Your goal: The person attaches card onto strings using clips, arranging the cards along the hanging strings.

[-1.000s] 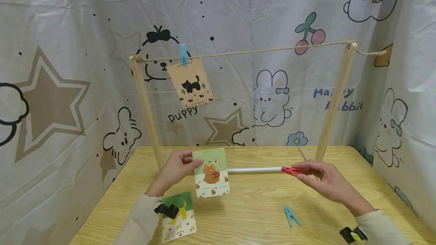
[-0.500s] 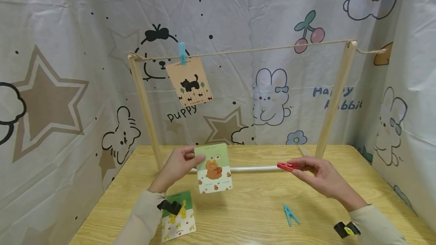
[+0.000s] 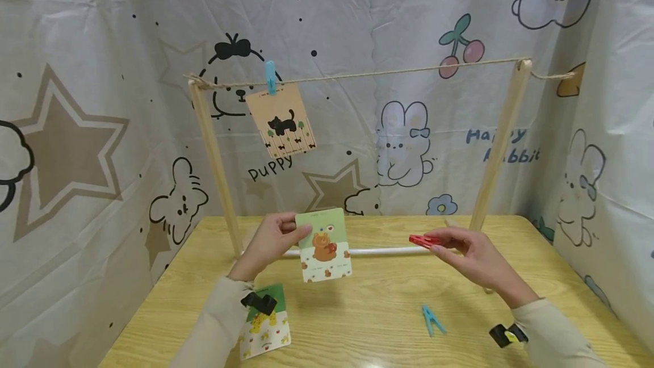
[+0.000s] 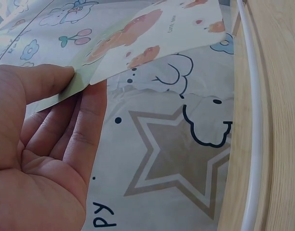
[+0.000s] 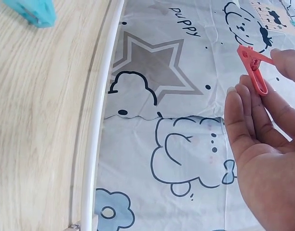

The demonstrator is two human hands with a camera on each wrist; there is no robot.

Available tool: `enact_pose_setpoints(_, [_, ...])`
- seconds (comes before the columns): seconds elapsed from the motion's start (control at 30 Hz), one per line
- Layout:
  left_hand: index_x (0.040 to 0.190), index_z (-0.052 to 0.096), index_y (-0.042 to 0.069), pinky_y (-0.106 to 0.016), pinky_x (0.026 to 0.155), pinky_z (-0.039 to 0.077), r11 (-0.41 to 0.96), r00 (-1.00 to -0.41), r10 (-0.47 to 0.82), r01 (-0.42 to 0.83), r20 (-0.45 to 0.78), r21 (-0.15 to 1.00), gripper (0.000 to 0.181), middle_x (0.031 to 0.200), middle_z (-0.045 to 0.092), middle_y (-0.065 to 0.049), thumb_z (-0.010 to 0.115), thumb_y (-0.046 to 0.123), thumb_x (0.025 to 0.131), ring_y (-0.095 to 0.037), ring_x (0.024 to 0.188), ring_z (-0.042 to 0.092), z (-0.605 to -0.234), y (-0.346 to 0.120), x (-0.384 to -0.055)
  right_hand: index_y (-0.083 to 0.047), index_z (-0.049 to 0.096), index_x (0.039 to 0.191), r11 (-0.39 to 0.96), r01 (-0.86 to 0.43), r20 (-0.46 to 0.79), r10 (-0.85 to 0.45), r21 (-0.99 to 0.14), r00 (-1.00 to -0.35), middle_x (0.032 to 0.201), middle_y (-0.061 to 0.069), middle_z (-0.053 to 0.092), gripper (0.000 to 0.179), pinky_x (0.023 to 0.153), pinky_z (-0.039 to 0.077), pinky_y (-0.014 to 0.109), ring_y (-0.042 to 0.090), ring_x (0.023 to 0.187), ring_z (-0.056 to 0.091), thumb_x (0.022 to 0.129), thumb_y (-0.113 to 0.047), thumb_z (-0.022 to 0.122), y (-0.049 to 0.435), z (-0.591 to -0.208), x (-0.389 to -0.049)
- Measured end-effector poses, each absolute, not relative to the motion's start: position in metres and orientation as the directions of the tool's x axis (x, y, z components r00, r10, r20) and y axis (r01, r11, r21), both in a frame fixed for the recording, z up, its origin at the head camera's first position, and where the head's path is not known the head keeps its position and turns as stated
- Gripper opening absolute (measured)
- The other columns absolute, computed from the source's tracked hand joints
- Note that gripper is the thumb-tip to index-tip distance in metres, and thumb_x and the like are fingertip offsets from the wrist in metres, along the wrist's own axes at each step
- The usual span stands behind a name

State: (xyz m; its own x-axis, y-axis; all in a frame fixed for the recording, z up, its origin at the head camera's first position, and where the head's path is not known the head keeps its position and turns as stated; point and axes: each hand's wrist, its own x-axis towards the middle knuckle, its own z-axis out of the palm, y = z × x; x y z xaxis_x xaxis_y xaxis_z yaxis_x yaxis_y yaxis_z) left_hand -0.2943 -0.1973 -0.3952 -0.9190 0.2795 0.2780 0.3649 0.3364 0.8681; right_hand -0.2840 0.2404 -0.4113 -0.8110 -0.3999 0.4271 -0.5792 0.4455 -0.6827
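My left hand (image 3: 272,242) pinches a green-and-white bear card (image 3: 324,246) by its upper left edge, thumb in front and fingers behind. The card is held up above the table, facing me. To the right, my right hand (image 3: 467,257) holds a red clothespin (image 3: 423,241) between thumb and fingers, its nose pointing left toward the card. In the right wrist view the red clothespin (image 5: 252,70) shows its spring, with the thumb on one handle. A twine line (image 3: 378,74) runs above both hands. From its left end hangs a peach cat card (image 3: 283,122), tilted, under a blue clothespin (image 3: 271,77).
Two wooden posts (image 3: 214,166) carry the twine, with a white rod (image 3: 388,251) low between them. A giraffe-patterned card (image 3: 265,331) lies on the table partly under my left wrist. Another blue clothespin (image 3: 432,321) lies at the front right. A printed curtain (image 3: 347,27) hangs behind.
Both hands have risen slightly. The left hand has brought the bear card a little right, and the right hand has carried the red clothespin a little left, narrowing the gap between them.
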Motion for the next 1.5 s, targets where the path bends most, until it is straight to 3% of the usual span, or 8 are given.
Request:
enact_pose_setpoints(0.17, [0.105, 0.074, 0.01, -0.031, 0.075, 0.056, 0.34, -0.924, 0.272, 0.352, 0.268, 0.872, 0.026, 0.093, 0.078, -0.005, 0.072, 0.036, 0.1, -0.016, 0.082, 0.071, -0.393, -0.193, -0.298, -0.009, 0.072, 0.124, 0.432, -0.581, 0.432, -0.399, -0.69, -0.809, 0.113, 0.008, 0.07, 0.025, 0.074, 0.055, 0.022, 0.009, 0.09, 0.067, 0.099, -0.011, 0.072, 0.238, -0.409, -0.287])
enact_pose_setpoints(0.3, [0.112, 0.076, 0.012, -0.038, 0.083, 0.058, 0.332, -0.929, 0.264, 0.339, 0.259, 0.88, 0.03, 0.098, 0.079, -0.004, 0.072, 0.038, 0.099, -0.019, 0.09, 0.074, -0.39, -0.19, -0.299, -0.01, 0.073, 0.124, 0.454, -0.562, 0.417, -0.386, -0.691, -0.823, 0.116, 0.009, 0.071, 0.025, 0.072, 0.055, 0.024, 0.009, 0.089, 0.066, 0.099, -0.014, 0.072, 0.237, -0.406, -0.289])
enact_pose_setpoints(0.5, [0.115, 0.076, 0.01, -0.036, 0.08, 0.059, 0.305, -0.923, 0.269, 0.354, 0.277, 0.884, 0.029, 0.098, 0.079, -0.006, 0.072, 0.035, 0.099, -0.02, 0.087, 0.074, -0.386, -0.186, -0.301, -0.01, 0.074, 0.122, 0.488, -0.554, 0.413, -0.372, -0.675, -0.831, 0.118, 0.01, 0.071, 0.025, 0.073, 0.056, 0.024, 0.009, 0.09, 0.066, 0.099, -0.018, 0.074, 0.233, -0.401, -0.293])
enact_pose_setpoints(0.9, [0.116, 0.076, 0.006, -0.054, 0.083, 0.059, 0.261, -0.911, 0.265, 0.384, 0.317, 0.886, 0.03, 0.095, 0.079, -0.008, 0.073, 0.03, 0.099, -0.019, 0.084, 0.075, -0.384, -0.178, -0.306, -0.006, 0.071, 0.125, 0.483, -0.566, 0.43, -0.371, -0.668, -0.823, 0.106, 0.008, 0.071, 0.028, 0.065, 0.05, 0.025, 0.013, 0.082, 0.064, 0.1, -0.018, 0.071, 0.229, -0.388, -0.301])
enact_pose_setpoints(1.2, [0.119, 0.075, 0.005, -0.034, 0.077, 0.06, 0.245, -0.907, 0.263, 0.393, 0.33, 0.886, 0.031, 0.098, 0.079, -0.009, 0.072, 0.029, 0.1, -0.018, 0.085, 0.075, -0.38, -0.175, -0.307, -0.004, 0.071, 0.126, 0.448, -0.595, 0.468, -0.369, -0.667, -0.803, 0.108, 0.01, 0.073, 0.027, 0.07, 0.052, 0.022, 0.011, 0.088, 0.068, 0.101, -0.015, 0.07, 0.226, -0.379, -0.304])
enact_pose_setpoints(1.5, [0.116, 0.077, 0.009, -0.04, 0.078, 0.061, 0.237, -0.905, 0.255, 0.4, 0.34, 0.886, 0.03, 0.098, 0.08, -0.008, 0.073, 0.034, 0.099, -0.021, 0.085, 0.075, -0.374, -0.17, -0.309, -0.005, 0.071, 0.124, 0.451, -0.595, 0.472, -0.364, -0.665, -0.803, 0.103, 0.008, 0.073, 0.026, 0.063, 0.05, 0.026, 0.014, 0.079, 0.063, 0.101, -0.017, 0.07, 0.224, -0.364, -0.309])
